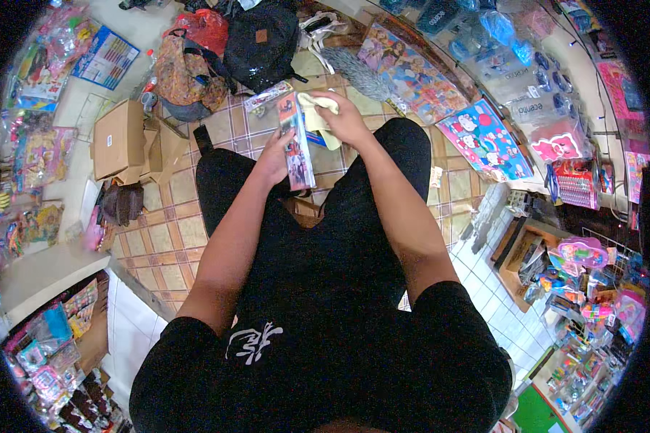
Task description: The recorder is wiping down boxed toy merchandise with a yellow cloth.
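My left hand grips a long, narrow packet with a colourful printed side, held above the floor between my knees. A pale yellow cloth is bunched in my right hand, by the packet's far end. One corner of the cloth hangs down beside the packet. Just beyond the packet lies a clear plastic package with colourful print. Something blue shows partly behind the packet and cloth; what it is I cannot tell.
Ahead stand a black backpack and a patterned backpack. Open cardboard boxes are on the left. A grey feather duster lies by a printed mat on the tiled floor. Packaged goods crowd the right side.
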{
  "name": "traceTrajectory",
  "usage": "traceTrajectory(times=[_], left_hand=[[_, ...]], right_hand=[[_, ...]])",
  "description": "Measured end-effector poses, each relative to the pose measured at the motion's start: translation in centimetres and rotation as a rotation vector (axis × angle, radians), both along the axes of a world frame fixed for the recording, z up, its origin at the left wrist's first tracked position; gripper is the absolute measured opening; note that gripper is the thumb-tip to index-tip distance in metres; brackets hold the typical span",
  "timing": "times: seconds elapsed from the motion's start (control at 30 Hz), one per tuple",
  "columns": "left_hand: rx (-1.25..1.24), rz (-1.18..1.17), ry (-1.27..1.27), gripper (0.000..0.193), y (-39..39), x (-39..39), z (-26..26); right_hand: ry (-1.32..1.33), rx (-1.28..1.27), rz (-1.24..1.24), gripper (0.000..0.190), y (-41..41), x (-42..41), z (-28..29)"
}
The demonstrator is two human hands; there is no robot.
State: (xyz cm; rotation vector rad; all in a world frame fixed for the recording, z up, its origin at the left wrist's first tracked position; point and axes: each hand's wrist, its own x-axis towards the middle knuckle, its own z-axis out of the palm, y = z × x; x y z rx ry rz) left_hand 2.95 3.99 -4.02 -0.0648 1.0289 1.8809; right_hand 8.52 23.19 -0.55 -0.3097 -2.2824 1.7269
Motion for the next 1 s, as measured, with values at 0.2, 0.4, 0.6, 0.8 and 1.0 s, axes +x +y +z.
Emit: traceTrajectory(times=[0.2,0.4,0.6,0.8,1.0], left_hand=[[-0.153,-0.119,-0.119,0.044,-0.1,0.7,3.0],[-0.213,-0.093,-0.033,0.038,-0.5,0.4,0.7],[-0.053,0.240,-0.201,0.040,-0.5,-0.8,0.3],[-0.062,-0.165,-0.200,0.039,-2.0,-1.4,-2.1],[-0.252,-0.144,-0.077,0.038,-0.2,0.5,0.7]], right_hand=[[-0.101,0.234,0.151,0.052,-0.9,0.3,0.5],[-0.052,0.183,0.108,0.050,-2.4,0.3,1.6],[-0.053,0.145,0.407,0.039,-3.7,1.5,1.2],[0.037,0.335,0.222,0.043,-2.7,0.6,1.1],[0.036,0.397,-0.138,0.047,-1.0,0.5,1.0]])
